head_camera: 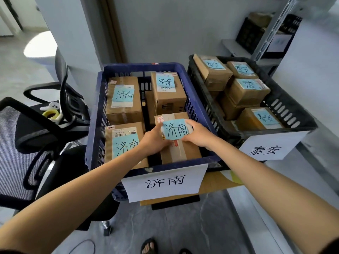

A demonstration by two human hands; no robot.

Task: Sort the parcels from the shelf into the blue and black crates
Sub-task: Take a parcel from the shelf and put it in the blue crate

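Though grip partly hidden, L hand (156, 139), R hand (199, 136) curled round parcel (180, 153) in blue crate (146, 67)

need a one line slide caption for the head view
Left hand and right hand grip a blue-labelled parcel in the blue crate, beside the black crate.

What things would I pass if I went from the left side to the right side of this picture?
A black mesh chair → roll of tape → blue crate, where the left hand and right hand hold a parcel → black crate.
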